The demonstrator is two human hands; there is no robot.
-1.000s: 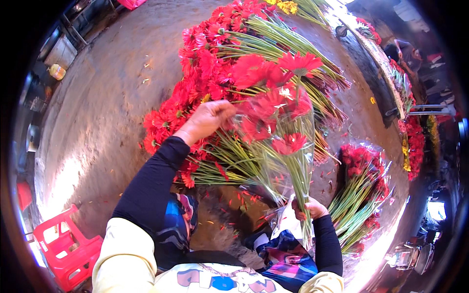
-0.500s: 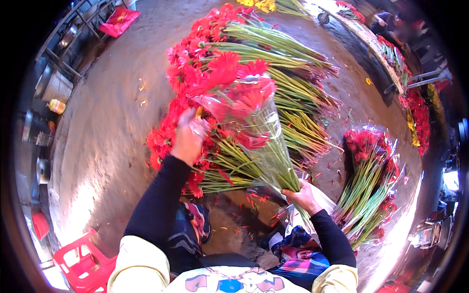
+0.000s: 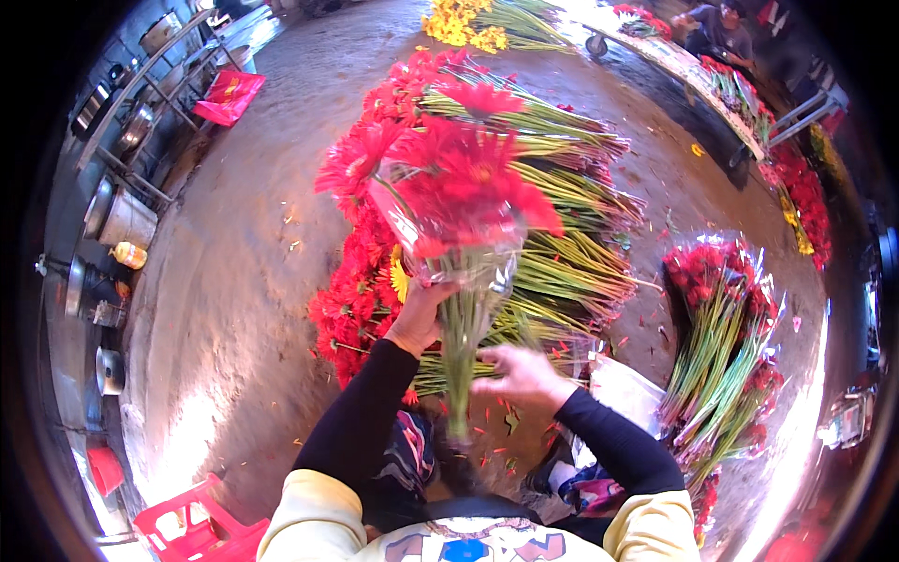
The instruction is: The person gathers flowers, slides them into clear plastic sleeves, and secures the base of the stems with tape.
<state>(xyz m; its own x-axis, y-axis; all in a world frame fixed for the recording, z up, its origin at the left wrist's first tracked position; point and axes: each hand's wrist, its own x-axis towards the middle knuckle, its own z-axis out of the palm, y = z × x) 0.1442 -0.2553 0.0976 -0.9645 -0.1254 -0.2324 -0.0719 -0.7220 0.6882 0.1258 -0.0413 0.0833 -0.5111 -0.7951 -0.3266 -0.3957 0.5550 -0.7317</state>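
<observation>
My left hand point(image 3: 419, 320) is wrapped round a bunch of red gerbera daisies point(image 3: 468, 178), just below the heads. A clear plastic sleeve point(image 3: 496, 262) surrounds the upper stems and part of the flowers; the bunch stands nearly upright and is slightly blurred. Beside its lower stems, my right hand point(image 3: 526, 375) has its fingers apart and holds nothing. Beneath the bunch, a big heap of red gerberas point(image 3: 361, 248) lies on the floor, its long green stems point(image 3: 576, 267) pointing right. A single yellow flower point(image 3: 400, 273) shows by my left hand.
Wrapped red bunches point(image 3: 712, 318) lie at the right, near white plastic sheets point(image 3: 627, 393). Yellow flowers point(image 3: 461, 23) lie at the far side. A cart point(image 3: 693, 70) carrying flowers stands far right, with another person point(image 3: 726, 37) behind it. A red stool point(image 3: 201, 525) sits at the near left.
The bunch has swung from a slant to nearly upright. My left hand has moved right and taken hold of it below the heads; my right hand has let go of the stems.
</observation>
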